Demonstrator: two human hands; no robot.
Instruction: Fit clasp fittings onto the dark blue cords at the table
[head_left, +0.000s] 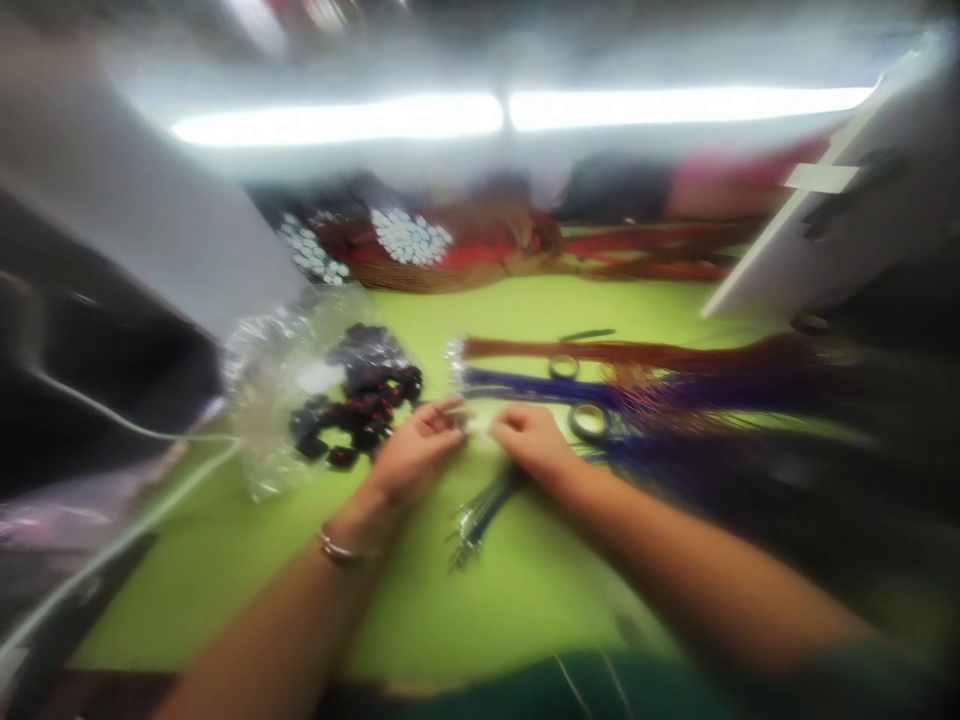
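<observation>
My left hand [420, 445], a bracelet at its wrist, is closed in a pinch over the green table [420, 600]. Facing it, the fingers of my right hand [536, 440] are pinched too. A small whitish piece [478, 425] shows in the gap between the fingertips; blur hides its kind and which hand grips it. Below my right hand lies a bundle of dark wires [491, 500] with shiny metal ends. Just left of my left hand is a pile of black parts with red bits [367, 410].
A clear plastic bag [262, 390] lies beside the black parts. Blue wires [517, 382], brown wires [525, 348] and two tape rolls [589, 421] are behind and right of my hands. More red-brown wire bundles [480, 250] with white ends run along the back, between side panels.
</observation>
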